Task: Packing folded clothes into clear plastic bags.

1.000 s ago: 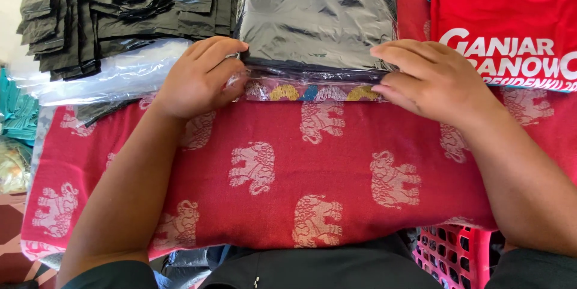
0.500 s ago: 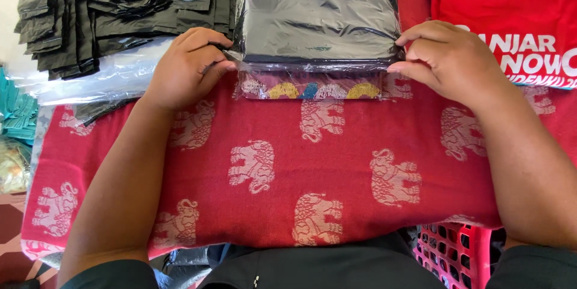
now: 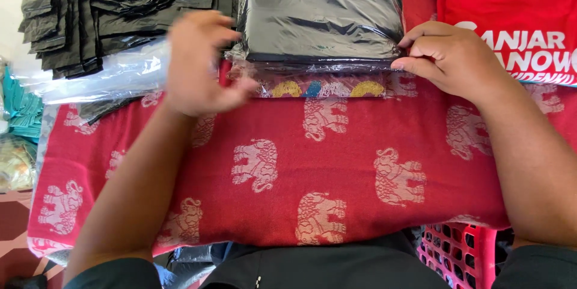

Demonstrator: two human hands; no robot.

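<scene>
A dark folded garment in a clear plastic bag (image 3: 321, 15) lies at the far middle, on a red cloth with pale elephant figures (image 3: 324, 169). The bag's near flap lies flat over the cloth. My right hand (image 3: 460, 57) pinches the bag's near right corner between thumb and fingers. My left hand (image 3: 195, 63) is blurred, lifted just left of the bag's near left corner, fingers loosely apart, holding nothing.
A stack of dark folded garments (image 3: 114, 9) sits at the far left, with loose clear plastic bags (image 3: 102, 78) beneath it. A red printed shirt (image 3: 511, 12) lies at the far right. A red plastic basket (image 3: 463, 253) shows at the near right edge.
My left hand has let go of the bag's left corner and lifted away to the left. My right hand has stayed at the right corner, pinching it.
</scene>
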